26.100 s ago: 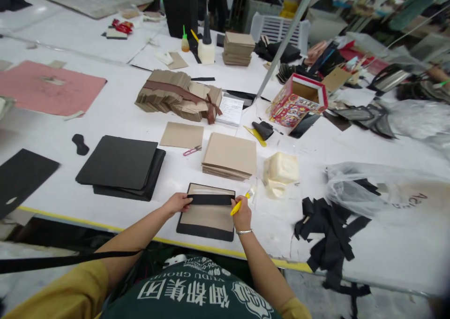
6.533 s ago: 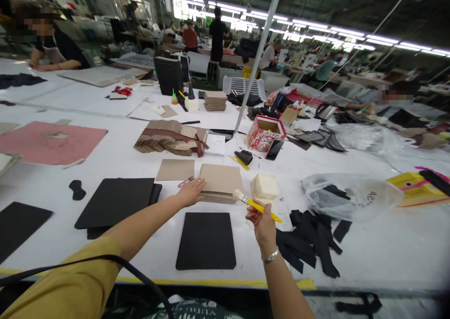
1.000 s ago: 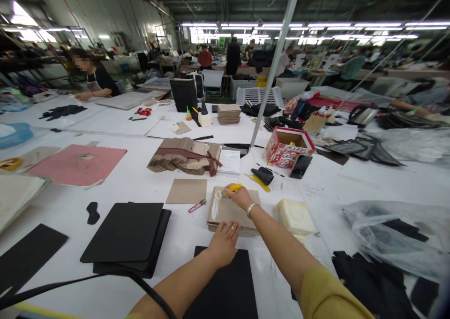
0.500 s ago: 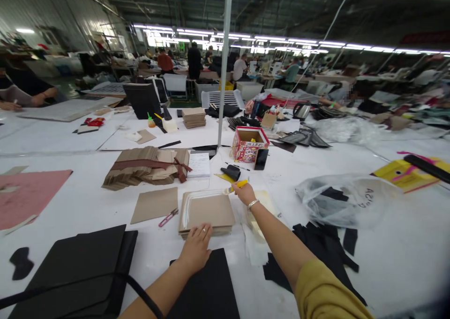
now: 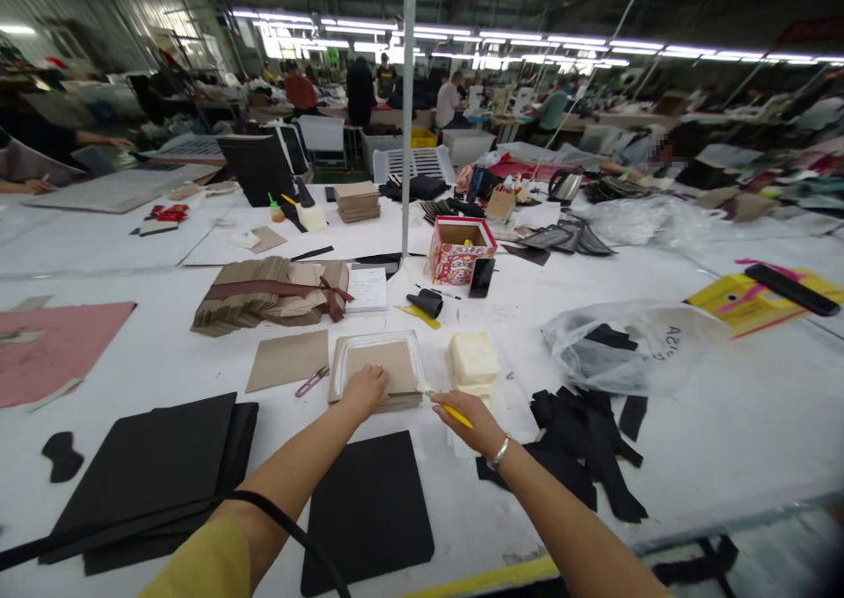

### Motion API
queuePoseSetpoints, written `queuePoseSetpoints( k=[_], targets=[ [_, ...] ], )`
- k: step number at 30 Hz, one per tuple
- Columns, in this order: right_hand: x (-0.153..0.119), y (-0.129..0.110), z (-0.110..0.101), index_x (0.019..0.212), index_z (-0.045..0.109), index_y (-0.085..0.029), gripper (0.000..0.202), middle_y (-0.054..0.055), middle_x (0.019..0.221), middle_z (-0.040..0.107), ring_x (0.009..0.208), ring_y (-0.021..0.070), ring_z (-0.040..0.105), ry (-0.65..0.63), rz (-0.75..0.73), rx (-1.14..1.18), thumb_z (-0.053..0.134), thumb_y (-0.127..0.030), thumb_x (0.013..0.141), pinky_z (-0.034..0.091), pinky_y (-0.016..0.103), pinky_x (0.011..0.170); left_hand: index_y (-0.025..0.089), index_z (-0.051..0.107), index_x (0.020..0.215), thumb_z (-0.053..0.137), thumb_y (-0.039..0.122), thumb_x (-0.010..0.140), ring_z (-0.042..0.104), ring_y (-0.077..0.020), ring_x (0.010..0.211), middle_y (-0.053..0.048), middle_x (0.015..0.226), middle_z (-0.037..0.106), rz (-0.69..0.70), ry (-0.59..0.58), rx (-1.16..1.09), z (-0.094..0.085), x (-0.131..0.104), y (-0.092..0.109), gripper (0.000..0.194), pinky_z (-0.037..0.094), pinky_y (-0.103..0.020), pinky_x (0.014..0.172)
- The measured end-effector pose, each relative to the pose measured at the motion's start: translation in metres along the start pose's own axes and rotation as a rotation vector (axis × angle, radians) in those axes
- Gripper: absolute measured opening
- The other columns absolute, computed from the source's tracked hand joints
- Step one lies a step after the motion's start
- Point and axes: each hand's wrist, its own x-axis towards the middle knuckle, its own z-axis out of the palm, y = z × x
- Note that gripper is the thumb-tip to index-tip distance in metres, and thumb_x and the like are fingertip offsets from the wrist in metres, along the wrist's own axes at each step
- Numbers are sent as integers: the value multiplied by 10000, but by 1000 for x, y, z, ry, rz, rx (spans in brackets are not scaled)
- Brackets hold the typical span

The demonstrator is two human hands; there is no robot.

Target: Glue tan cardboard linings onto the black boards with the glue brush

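A stack of tan cardboard sheets (image 5: 396, 358) lies in front of me, with white, wet-looking glue along the top sheet's left, far and right edges. My left hand (image 5: 365, 391) presses on that sheet near its front edge, fingers laid out and holding nothing. At the stack's front right corner, a yellow-handled brush (image 5: 456, 415) touches the sheet with its pale bristles; my right hand (image 5: 476, 424) is closed around the handle. Just right of the stack stands a cream-coloured tub or block (image 5: 473, 358), its contents unclear. A black square panel (image 5: 370, 506) lies nearest me.
More black panels (image 5: 158, 457) are piled left, beside a strap across my view. Pink snips (image 5: 311, 382) and a loose cardboard sheet (image 5: 283, 358) lie left of the stack. Black strips (image 5: 593, 448) and a clear plastic bag (image 5: 633, 343) lie right. A pole (image 5: 408, 123) rises behind.
The brush has come down the sheet's right side from the far right corner, leaving white glue along it. My left hand has shifted farther onto the sheet.
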Motion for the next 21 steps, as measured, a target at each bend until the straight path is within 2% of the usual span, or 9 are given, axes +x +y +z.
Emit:
queuePoseSetpoints(
  k=[2, 4, 7, 10, 12, 14, 16, 19, 21],
  targets=[
    [-15, -9, -3, 1001, 619, -233, 264, 46, 943, 649, 847, 170, 607, 131, 90, 86, 464, -375, 841, 476, 308, 793, 160, 554, 979, 592, 307, 731, 473, -252, 1003, -108, 1043, 544, 25, -23, -4, -7, 4, -5, 291, 400, -351, 834],
    [-24, -18, -4, 1030, 599, -226, 296, 41, 899, 648, 726, 155, 617, 240, 216, 178, 451, -401, 842, 504, 296, 713, 153, 578, 915, 611, 314, 711, 504, -239, 957, -101, 995, 559, 54, -54, -9, -13, 8, -9, 261, 414, -332, 812],
    [-32, -26, -2, 1137, 515, -231, 360, 18, 815, 631, 551, 120, 585, 311, 359, 290, 395, -427, 860, 511, 270, 592, 155, 595, 826, 615, 322, 700, 545, -220, 877, -86, 922, 580, 91, -87, -19, -19, 12, -11, 211, 431, -314, 778],
    [-32, -30, 3, 1141, 469, -227, 346, 15, 814, 616, 549, 115, 587, 345, 371, 311, 357, -420, 877, 510, 264, 596, 160, 582, 815, 560, 283, 733, 561, -207, 823, -76, 873, 585, 83, -65, -20, -25, 8, -8, 150, 443, -307, 745],
    [-28, -32, 8, 1082, 465, -217, 301, 28, 847, 610, 585, 120, 596, 342, 335, 317, 357, -412, 879, 510, 267, 620, 157, 559, 854, 476, 204, 772, 553, -211, 859, -92, 907, 575, 44, -15, -4, -31, -1, -5, 127, 439, -316, 759],
    [-20, -35, 14, 1023, 449, -211, 257, 42, 887, 602, 640, 129, 603, 339, 308, 340, 367, -406, 877, 508, 271, 651, 158, 533, 885, 396, 138, 790, 531, -217, 922, -109, 953, 560, -59, 108, -7, -38, -16, -7, 168, 426, -329, 795],
    [-9, -41, 23, 964, 437, -209, 225, 49, 876, 596, 675, 139, 601, 343, 303, 340, 369, -404, 876, 500, 274, 659, 167, 517, 860, 385, 130, 785, 527, -207, 922, -99, 927, 560, -249, 357, -122, -46, -35, -13, 157, 422, -323, 807],
    [8, -55, 41, 872, 442, -204, 207, 33, 779, 578, 680, 157, 587, 336, 295, 242, 375, -400, 869, 468, 282, 650, 171, 514, 814, 481, 192, 737, 561, -171, 775, -45, 796, 578, -556, 776, -569, -52, -70, -23, 86, 457, -299, 735],
    [19, -68, 56, 844, 442, -201, 201, 17, 742, 564, 671, 160, 577, 319, 281, 191, 386, -393, 862, 444, 279, 643, 153, 524, 848, 560, 245, 687, 578, -163, 718, -34, 784, 600, -645, 905, -977, -49, -91, -24, 189, 480, -302, 680]
  ],
)
